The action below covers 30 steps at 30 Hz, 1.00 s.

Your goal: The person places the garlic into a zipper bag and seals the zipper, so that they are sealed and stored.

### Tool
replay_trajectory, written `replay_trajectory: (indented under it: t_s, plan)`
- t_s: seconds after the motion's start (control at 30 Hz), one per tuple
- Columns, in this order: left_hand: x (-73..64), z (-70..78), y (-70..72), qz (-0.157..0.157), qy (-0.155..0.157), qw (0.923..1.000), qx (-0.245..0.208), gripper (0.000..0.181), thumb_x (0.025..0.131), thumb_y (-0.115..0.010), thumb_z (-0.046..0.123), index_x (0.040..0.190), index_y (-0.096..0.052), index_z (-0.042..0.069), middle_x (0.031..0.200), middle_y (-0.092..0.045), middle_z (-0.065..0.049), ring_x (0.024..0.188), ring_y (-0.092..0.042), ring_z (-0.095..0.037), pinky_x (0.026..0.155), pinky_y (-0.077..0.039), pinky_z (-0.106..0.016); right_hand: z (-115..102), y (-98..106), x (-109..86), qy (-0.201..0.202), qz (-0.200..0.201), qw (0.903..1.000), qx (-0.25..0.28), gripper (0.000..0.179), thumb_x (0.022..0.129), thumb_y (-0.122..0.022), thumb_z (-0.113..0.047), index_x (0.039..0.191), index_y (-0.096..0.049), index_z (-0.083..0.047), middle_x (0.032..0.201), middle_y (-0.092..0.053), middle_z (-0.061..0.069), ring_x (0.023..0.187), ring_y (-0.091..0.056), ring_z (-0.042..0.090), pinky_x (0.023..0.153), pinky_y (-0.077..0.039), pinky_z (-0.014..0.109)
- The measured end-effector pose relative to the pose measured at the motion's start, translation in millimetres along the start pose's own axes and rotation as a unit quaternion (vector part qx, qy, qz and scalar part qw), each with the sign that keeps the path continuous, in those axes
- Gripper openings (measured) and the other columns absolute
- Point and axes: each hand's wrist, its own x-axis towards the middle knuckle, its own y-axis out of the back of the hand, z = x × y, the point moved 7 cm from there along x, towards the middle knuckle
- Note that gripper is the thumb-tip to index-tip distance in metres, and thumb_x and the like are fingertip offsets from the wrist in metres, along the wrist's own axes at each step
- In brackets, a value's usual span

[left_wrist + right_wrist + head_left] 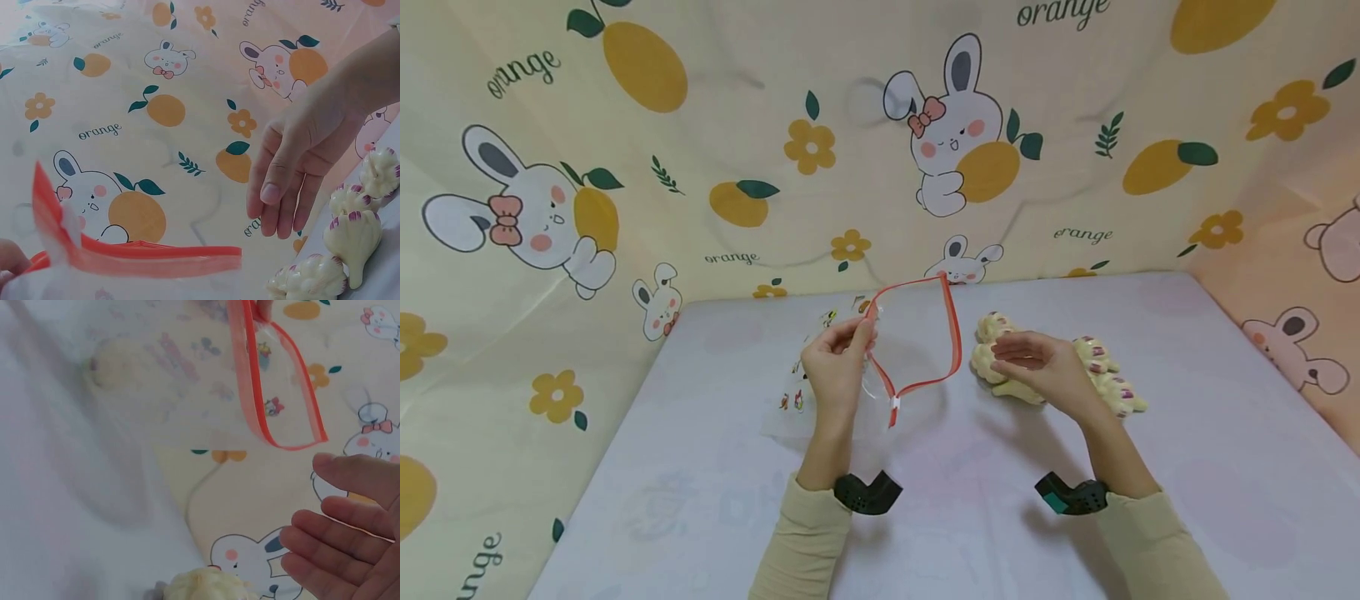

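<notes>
My left hand [837, 362] pinches the orange-red rim of a clear zip bag [956, 333] printed with small cartoon figures. The bag's mouth gapes toward the right, its white slider [895, 403] at the near corner. Through the film in the right wrist view, a pale round shape [112, 365] shows dimly. My right hand [1052, 371] hovers right of the bag mouth, fingers extended and holding nothing. It overlaps the cream garlic bulbs [992, 360] with purple-tipped cloves in the head view. In the left wrist view more garlic bulbs [353, 240] lie below and beside that hand.
A pale cloth-covered table [700, 500] lies under everything. Behind it rises a cream backdrop [820, 67] printed with rabbits and oranges, continuing along both sides. Further garlic bulbs [1112, 387] lie right of my right wrist. Each wrist bears a dark camera mount [867, 493].
</notes>
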Motion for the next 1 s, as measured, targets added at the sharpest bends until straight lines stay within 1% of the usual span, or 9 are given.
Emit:
replay_trajectory:
  t_s: [0.2, 0.33, 0.4, 0.47, 0.53, 0.6, 0.67, 0.83, 1.0]
  plan:
    - [-0.7, 1.6, -0.6, 0.0, 0.003, 1.0, -0.002, 0.017, 0.084, -0.074, 0.012, 0.092, -0.074, -0.003, 0.066, -0.069, 0.011, 0.059, -0.064, 0.0, 0.048, -0.047, -0.011, 5, 2, -0.3, -0.003, -0.021, 0.9994, -0.026, 0.039, 0.087, -0.072, -0.017, 0.119, -0.063, 0.003, 0.118, -0.067, 0.025, 0.088, -0.058, -0.016, 0.078, -0.051, 0.006]
    - [-0.5, 1.7, -0.4, 0.001, 0.007, 1.0, 0.0, 0.016, 0.085, -0.073, 0.013, 0.092, -0.074, -0.001, 0.066, -0.068, 0.012, 0.06, -0.064, 0.0, 0.048, -0.047, -0.011, 6, 5, -0.5, 0.004, -0.03, 0.9988, -0.038, 0.039, 0.086, -0.073, -0.015, 0.119, -0.063, 0.003, 0.118, -0.067, 0.023, 0.094, -0.061, -0.01, 0.081, -0.052, 0.008]
    - [-0.6, 1.9, -0.2, 0.001, 0.007, 1.0, 0.0, 0.017, 0.084, -0.074, 0.014, 0.093, -0.074, -0.001, 0.067, -0.069, 0.012, 0.06, -0.064, 0.0, 0.049, -0.047, -0.011, 7, 7, -0.7, 0.004, -0.03, 0.9988, -0.039, 0.039, 0.085, -0.073, -0.015, 0.119, -0.063, 0.002, 0.119, -0.067, 0.023, 0.098, -0.064, -0.004, 0.084, -0.053, 0.011]
    - [-0.7, 2.0, 0.0, 0.002, 0.006, 1.0, 0.001, 0.017, 0.084, -0.074, 0.014, 0.092, -0.074, -0.001, 0.068, -0.069, 0.01, 0.06, -0.064, -0.001, 0.048, -0.047, -0.011, 8, 8, -1.1, 0.001, -0.031, 0.9986, -0.042, 0.041, 0.085, -0.074, -0.017, 0.12, -0.063, 0.0, 0.121, -0.067, 0.021, 0.104, -0.066, 0.005, 0.087, -0.055, 0.016]
    - [-0.9, 2.0, 0.1, 0.003, 0.004, 1.0, 0.002, 0.017, 0.084, -0.074, 0.014, 0.092, -0.074, -0.001, 0.068, -0.07, 0.01, 0.06, -0.064, -0.001, 0.049, -0.047, -0.011, 9, 10, -1.5, -0.001, -0.03, 0.9984, -0.048, 0.042, 0.084, -0.075, -0.019, 0.121, -0.063, -0.002, 0.122, -0.067, 0.019, 0.108, -0.066, 0.015, 0.09, -0.056, 0.02]
    - [-0.9, 1.7, 0.0, 0.002, 0.004, 1.0, 0.003, 0.017, 0.084, -0.074, 0.014, 0.092, -0.074, -0.001, 0.068, -0.07, 0.01, 0.06, -0.064, -0.001, 0.049, -0.047, -0.011, 10, 12, -2.1, 0.002, -0.028, 0.9982, -0.052, 0.042, 0.084, -0.075, -0.019, 0.121, -0.064, -0.002, 0.121, -0.067, 0.018, 0.111, -0.066, 0.021, 0.092, -0.056, 0.023]
    - [-0.8, 1.1, -0.1, 0.001, 0.004, 1.0, 0.003, 0.017, 0.084, -0.074, 0.014, 0.092, -0.074, -0.001, 0.068, -0.07, 0.01, 0.06, -0.064, -0.001, 0.049, -0.047, -0.011, 10, 14, -2.7, 0.005, -0.026, 0.9983, -0.052, 0.042, 0.083, -0.076, -0.019, 0.12, -0.064, -0.003, 0.12, -0.068, 0.019, 0.109, -0.066, 0.015, 0.092, -0.055, 0.022]
    - [-0.7, -0.3, -0.1, 0.002, 0.008, 0.9999, 0.006, 0.017, 0.084, -0.074, 0.014, 0.092, -0.074, 0.0, 0.068, -0.07, 0.009, 0.061, -0.065, -0.001, 0.049, -0.047, -0.011, 13, 16, -3.8, 0.007, -0.028, 0.9989, -0.036, 0.042, 0.083, -0.075, -0.016, 0.12, -0.064, -0.002, 0.121, -0.067, 0.023, 0.101, -0.059, -0.012, 0.091, -0.053, 0.015]
    - [-1.1, -1.1, -0.2, -0.001, 0.013, 0.9998, 0.012, 0.017, 0.084, -0.074, 0.016, 0.093, -0.074, 0.001, 0.071, -0.071, 0.006, 0.063, -0.065, -0.002, 0.05, -0.047, -0.011, 17, 17, -3.9, -0.003, -0.031, 0.9989, -0.036, 0.044, 0.083, -0.076, -0.019, 0.122, -0.063, -0.004, 0.123, -0.065, 0.023, 0.099, -0.055, -0.018, 0.091, -0.055, 0.019]
